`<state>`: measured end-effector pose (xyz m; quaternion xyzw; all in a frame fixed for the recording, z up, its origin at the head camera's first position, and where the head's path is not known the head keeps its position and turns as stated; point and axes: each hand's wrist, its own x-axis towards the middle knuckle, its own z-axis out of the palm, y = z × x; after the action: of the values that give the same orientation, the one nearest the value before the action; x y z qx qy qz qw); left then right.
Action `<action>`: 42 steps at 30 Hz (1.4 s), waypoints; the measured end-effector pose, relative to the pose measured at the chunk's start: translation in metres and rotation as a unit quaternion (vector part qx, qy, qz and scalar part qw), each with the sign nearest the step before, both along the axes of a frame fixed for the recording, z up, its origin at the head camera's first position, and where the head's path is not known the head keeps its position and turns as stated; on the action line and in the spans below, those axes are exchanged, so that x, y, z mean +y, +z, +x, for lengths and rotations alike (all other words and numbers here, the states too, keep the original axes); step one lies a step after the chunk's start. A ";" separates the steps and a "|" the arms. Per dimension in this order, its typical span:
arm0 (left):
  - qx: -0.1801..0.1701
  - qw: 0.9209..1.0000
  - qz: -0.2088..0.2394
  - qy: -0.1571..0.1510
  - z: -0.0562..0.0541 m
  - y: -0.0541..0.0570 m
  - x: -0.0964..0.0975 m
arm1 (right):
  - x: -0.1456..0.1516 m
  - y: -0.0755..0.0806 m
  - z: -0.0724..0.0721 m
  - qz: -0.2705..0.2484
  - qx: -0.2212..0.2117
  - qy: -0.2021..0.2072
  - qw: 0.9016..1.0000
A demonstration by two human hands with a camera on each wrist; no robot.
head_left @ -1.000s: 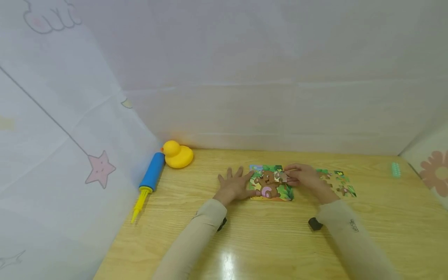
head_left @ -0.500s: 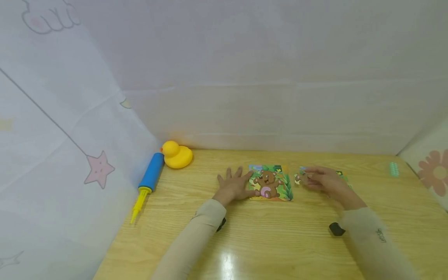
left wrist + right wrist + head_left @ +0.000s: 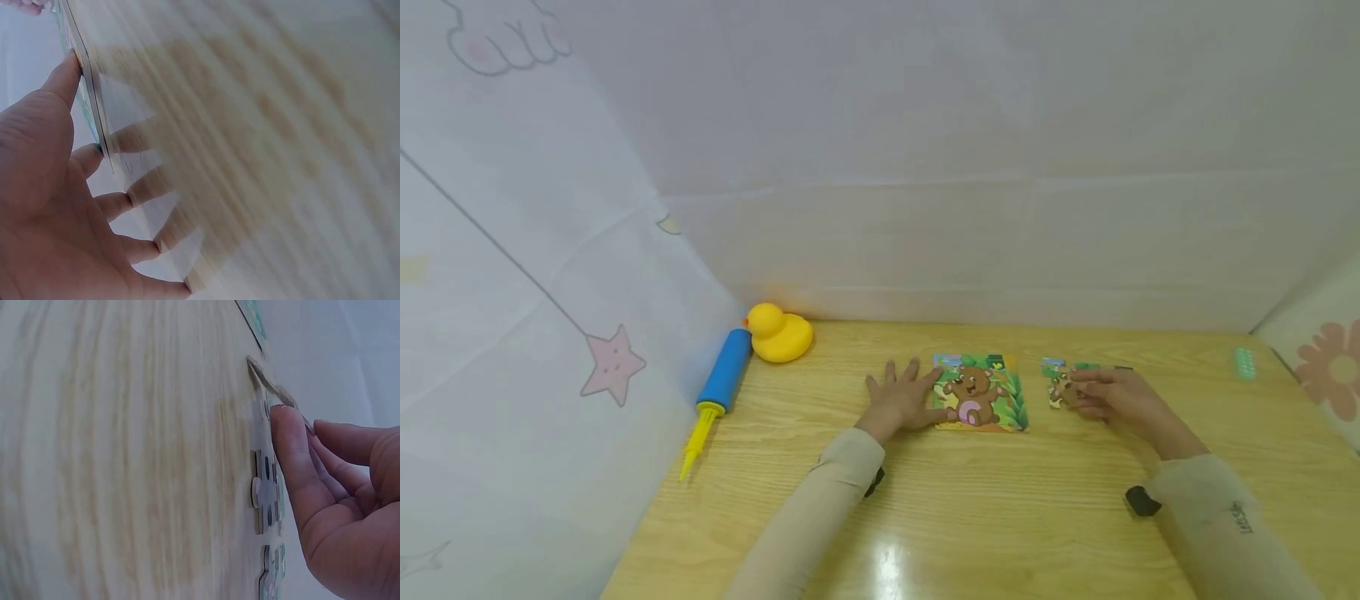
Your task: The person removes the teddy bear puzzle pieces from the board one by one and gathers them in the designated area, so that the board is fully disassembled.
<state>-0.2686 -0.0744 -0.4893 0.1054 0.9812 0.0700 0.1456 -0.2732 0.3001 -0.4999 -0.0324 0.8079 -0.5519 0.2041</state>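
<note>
A flat bear picture (image 3: 976,396) lies on the table with brown bear, green leaves and a yellow-on-dark patch at its top right. My left hand (image 3: 895,404) rests spread at its left side, thumb and index fingertip touching the picture's edge (image 3: 92,81); the other fingertips rest on the table. To the right, my right hand (image 3: 1123,404) pinches a jigsaw piece (image 3: 269,381) between thumb and fingers, held tilted over the wood. Loose jigsaw pieces (image 3: 257,487) lie beneath and beside that hand, which partly hides them in the head view.
A yellow rubber duck (image 3: 781,333) and a blue hand pump (image 3: 727,367) with a yellow nozzle stand at the table's back left. A small green studded block (image 3: 1245,364) lies at the far right. Pale printed cloth (image 3: 887,242) encloses the back and sides.
My right hand has drawn back rightwards from over the picture's right edge to the loose pieces, carrying the jigsaw piece along. My left hand has stayed put.
</note>
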 end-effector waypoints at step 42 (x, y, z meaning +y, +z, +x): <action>0.018 0.995 0.019 -0.099 -0.011 0.006 0.043 | -0.074 0.016 -0.011 0.032 0.020 0.076 0.996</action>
<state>-0.2797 -0.0312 -0.4833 0.2058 0.9669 0.0722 0.1324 -0.2843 0.2260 -0.4841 -0.0980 0.8244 -0.5076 0.2305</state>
